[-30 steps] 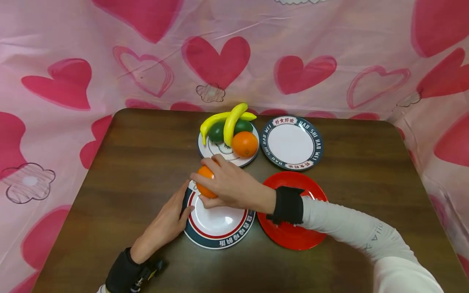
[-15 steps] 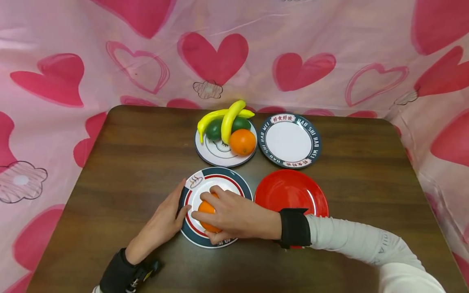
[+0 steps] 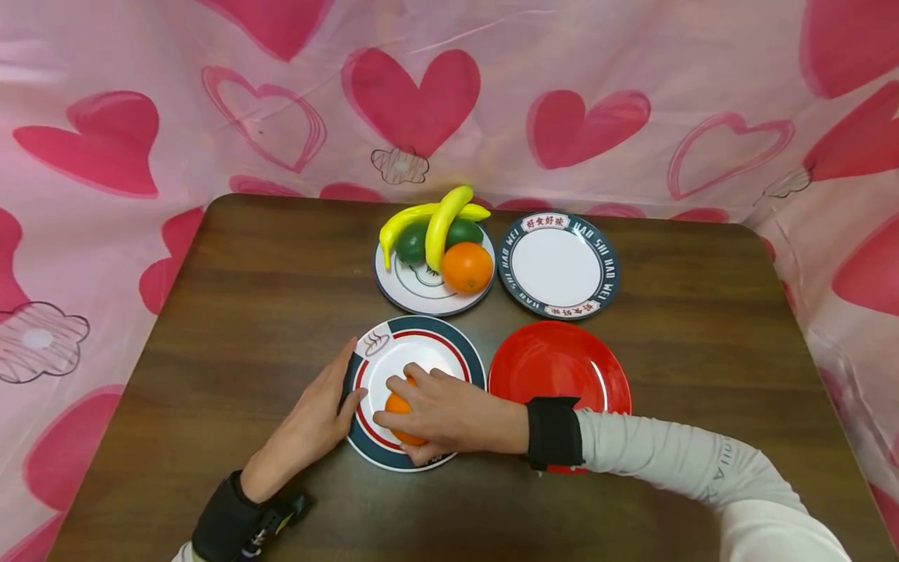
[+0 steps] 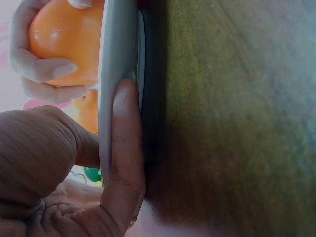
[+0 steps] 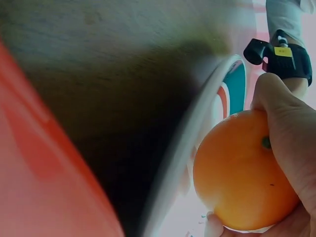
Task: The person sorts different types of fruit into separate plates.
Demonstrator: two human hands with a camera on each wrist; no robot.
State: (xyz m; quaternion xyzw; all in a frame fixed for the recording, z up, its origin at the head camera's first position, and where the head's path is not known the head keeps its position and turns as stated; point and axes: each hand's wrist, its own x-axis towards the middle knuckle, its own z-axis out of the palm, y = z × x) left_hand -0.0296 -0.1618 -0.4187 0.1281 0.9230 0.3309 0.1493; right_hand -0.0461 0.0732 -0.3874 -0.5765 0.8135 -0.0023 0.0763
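Note:
My right hand (image 3: 449,410) grips an orange (image 5: 242,170) over the near-left plate, white with a dark blue rim and a red ring (image 3: 375,371). Fingers and thumb curl round the fruit, so in the head view only part of its left side shows. At that plate's left edge, my left hand (image 3: 312,421) pinches the rim. In the left wrist view its thumb lies on the inner side of the rim and a finger (image 4: 126,133) runs along the outer underside. The orange sits low, close to the plate's white middle.
Behind is a plate (image 3: 400,293) bearing two bananas (image 3: 438,234), green fruit (image 3: 410,243) and another orange (image 3: 467,268). A blue-rimmed white plate (image 3: 558,265) stands at the back right. A red plate (image 3: 555,363) lies under the right wrist. All are on a brown table (image 3: 702,328).
My right hand has brought the orange down and nearer, from the plate's far edge to over its middle. The left hand has stayed at the plate's left rim.

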